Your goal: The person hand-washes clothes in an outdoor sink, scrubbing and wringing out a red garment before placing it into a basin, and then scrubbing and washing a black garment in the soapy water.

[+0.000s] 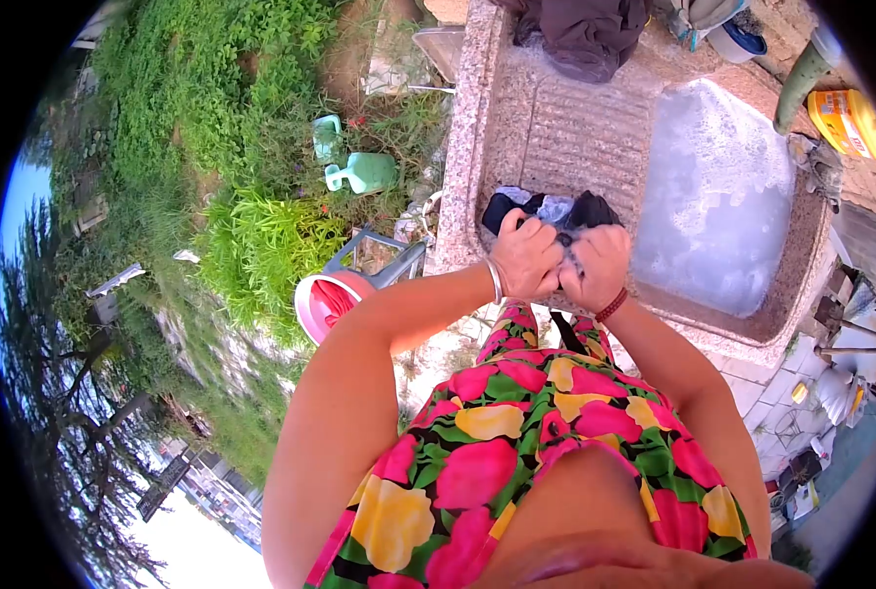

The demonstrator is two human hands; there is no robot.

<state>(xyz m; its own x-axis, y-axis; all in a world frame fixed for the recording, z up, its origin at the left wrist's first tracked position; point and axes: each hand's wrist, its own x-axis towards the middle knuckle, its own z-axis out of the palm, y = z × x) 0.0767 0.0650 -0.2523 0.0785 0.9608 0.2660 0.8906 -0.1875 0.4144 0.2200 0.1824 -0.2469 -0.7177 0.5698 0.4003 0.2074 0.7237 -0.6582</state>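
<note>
My left hand (526, 255), with a pale bangle at the wrist, is closed in a fist around a piece of dark wet cloth (565, 239). My right hand (598, 265), wearing a red beaded bracelet, grips the same cloth close beside it. Both fists meet at the near edge of a speckled stone wash sink (462, 187). Just beyond the knuckles, more dark and grey-blue fabric (554, 208) lies bunched on the ribbed washboard (580, 133). Fingers cover much of the held cloth, so its full shape is hidden.
Soapy water (713, 196) fills the basin at right. A dark garment (585, 39) rests at the sink's far end. At right is a yellow bucket (848, 125). Leftward are a pink basin (335, 299), a stool (384, 257) and a green watering can (367, 173).
</note>
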